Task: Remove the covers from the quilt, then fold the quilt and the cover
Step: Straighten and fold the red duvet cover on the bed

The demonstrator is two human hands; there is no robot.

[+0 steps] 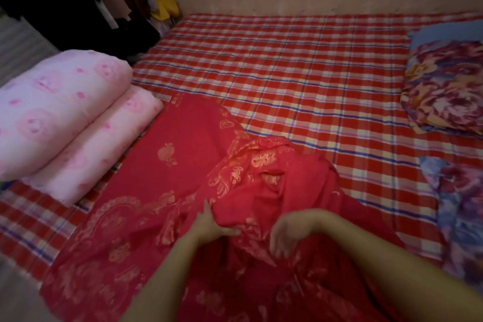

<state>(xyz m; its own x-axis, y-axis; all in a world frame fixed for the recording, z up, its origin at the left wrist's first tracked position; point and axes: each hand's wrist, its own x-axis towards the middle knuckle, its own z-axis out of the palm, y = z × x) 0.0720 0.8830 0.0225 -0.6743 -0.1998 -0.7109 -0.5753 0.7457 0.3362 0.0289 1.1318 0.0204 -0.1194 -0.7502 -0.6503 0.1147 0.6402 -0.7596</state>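
Note:
A red cover (162, 183) with gold patterns lies spread and bunched over the near part of the bed. A folded pink quilt (60, 115) sits at the left in two thick layers. My left hand (211, 222) grips a raised fold of the red cover, thumb on one side and fingers under the cloth. To its right, my right hand (285, 235) hovers over the cover, bent down at the wrist with its fingers hanging relaxed and nothing in them.
The bed carries a red, white and blue checked sheet (300, 81). A floral pillow (444, 91) and floral bedding (460, 217) lie along the right edge. A wall runs behind the bed; dark furniture and a yellow object (167, 5) stand at the far left.

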